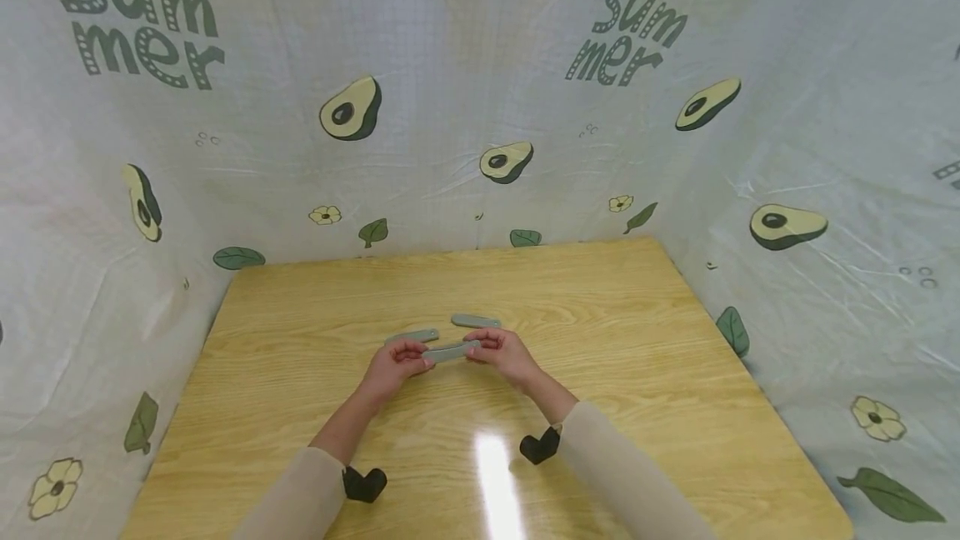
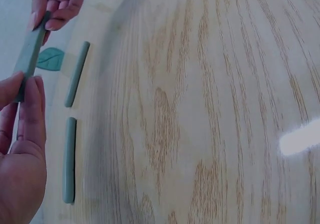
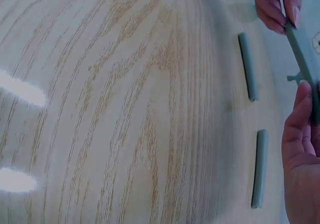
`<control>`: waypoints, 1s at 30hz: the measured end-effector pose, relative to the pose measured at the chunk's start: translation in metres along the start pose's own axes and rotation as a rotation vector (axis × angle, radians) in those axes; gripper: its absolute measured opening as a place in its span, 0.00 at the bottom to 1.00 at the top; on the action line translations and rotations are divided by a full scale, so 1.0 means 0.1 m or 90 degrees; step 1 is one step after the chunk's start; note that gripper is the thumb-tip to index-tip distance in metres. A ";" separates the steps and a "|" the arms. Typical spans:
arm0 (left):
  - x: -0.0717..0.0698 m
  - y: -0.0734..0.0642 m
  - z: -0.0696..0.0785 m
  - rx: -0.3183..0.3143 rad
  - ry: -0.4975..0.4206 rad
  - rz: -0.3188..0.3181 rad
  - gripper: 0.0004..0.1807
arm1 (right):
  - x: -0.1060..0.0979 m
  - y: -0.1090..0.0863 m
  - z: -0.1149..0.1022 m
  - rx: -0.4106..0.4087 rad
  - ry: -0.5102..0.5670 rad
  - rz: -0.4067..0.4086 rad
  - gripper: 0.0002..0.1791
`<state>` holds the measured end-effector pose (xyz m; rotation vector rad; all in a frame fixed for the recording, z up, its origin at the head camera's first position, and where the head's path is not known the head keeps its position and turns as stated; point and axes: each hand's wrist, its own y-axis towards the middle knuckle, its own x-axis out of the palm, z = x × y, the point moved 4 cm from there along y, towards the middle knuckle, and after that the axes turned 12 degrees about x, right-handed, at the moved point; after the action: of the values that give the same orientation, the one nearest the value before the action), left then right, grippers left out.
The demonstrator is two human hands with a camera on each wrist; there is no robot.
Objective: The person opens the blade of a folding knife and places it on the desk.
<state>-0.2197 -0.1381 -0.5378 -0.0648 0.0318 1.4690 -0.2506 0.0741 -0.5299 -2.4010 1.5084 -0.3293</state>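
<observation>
A grey-green flat strip (image 1: 450, 352) with narrow, rounded ends is held up above the table. My left hand (image 1: 392, 367) pinches its left end between thumb and fingers. At the right end, my right hand (image 1: 510, 355) pinches it the same way. The wrist views show the strip (image 2: 31, 53) spanning between both hands, its end parts partly covered by fingers. Two similar grey-green strips lie just beyond the hands: a left strip (image 1: 414, 336), partly behind the left fingers, and a right strip (image 1: 476, 321) slightly farther back. Each has a small dot near one end.
The wooden table (image 1: 637, 373) carries a bright light reflection near its front. A pale curtain (image 1: 420, 48) printed with avocados, leaves and lettering stands behind the table and along both sides. A black wrist mount (image 1: 365, 485) juts from the left sleeve, and another (image 1: 541, 445) from the right.
</observation>
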 end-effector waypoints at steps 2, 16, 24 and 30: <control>0.00 -0.01 0.00 -0.007 -0.009 -0.008 0.13 | 0.01 0.00 0.01 0.005 0.012 -0.006 0.17; 0.05 -0.02 -0.03 -0.052 -0.078 0.008 0.13 | 0.12 0.02 0.07 0.027 -0.013 -0.023 0.15; 0.04 -0.02 -0.04 -0.049 -0.092 -0.014 0.23 | 0.18 0.03 0.09 0.019 0.001 -0.036 0.14; 0.03 -0.06 -0.05 -0.059 -0.093 -0.040 0.21 | 0.21 0.02 0.10 0.026 0.015 -0.040 0.15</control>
<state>-0.2136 -0.1361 -0.5424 -0.0335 -0.1570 1.4087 -0.2403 0.0557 -0.5397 -2.4244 1.4234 -0.4001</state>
